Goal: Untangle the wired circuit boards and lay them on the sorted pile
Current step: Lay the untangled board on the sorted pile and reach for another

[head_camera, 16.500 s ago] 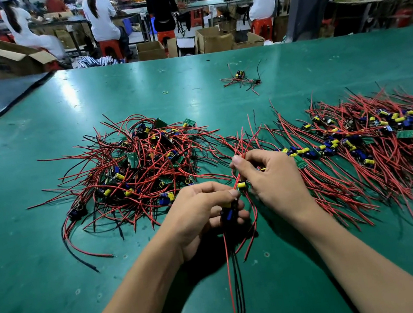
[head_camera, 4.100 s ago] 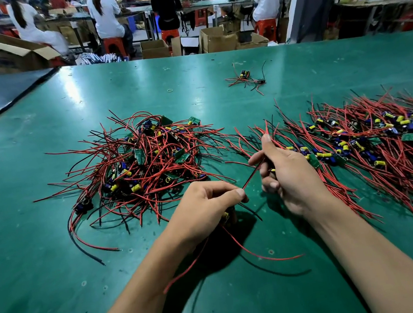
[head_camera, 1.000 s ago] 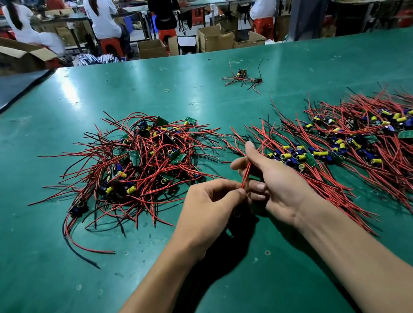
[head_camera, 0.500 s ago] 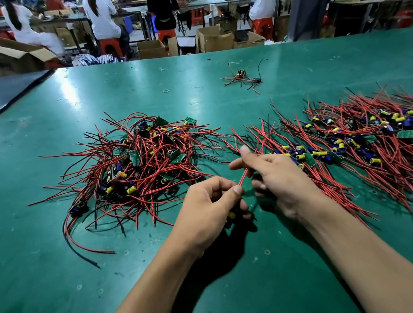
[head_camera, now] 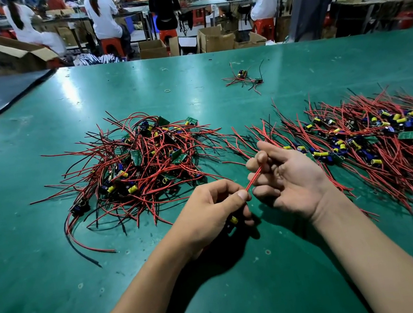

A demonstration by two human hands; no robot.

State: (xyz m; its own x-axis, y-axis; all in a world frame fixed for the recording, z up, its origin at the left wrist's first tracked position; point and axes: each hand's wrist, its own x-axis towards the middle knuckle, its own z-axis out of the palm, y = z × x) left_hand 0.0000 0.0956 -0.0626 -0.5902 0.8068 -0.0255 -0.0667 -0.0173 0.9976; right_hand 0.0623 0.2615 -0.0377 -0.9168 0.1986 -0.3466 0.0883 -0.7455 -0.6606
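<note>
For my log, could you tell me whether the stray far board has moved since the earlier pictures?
No. The stray board still lies on the far table, beyond the gap between the tangle and the sorted pile.

On the bench [head_camera: 54,261], the tangled pile [head_camera: 142,166] lies left and the sorted pile [head_camera: 374,146] right, near each other. Before them, between the two, the left hand [head_camera: 209,215] and right hand [head_camera: 288,184] hold one wired board [head_camera: 253,179]. A small bundle [head_camera: 243,78] lies well behind.

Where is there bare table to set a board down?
Bare: the near-left table below the tangled pile, and the far strip beyond both piles, except the stray bundle. Crowded: between tangled pile and sorted pile, where wire ends cross.
</note>
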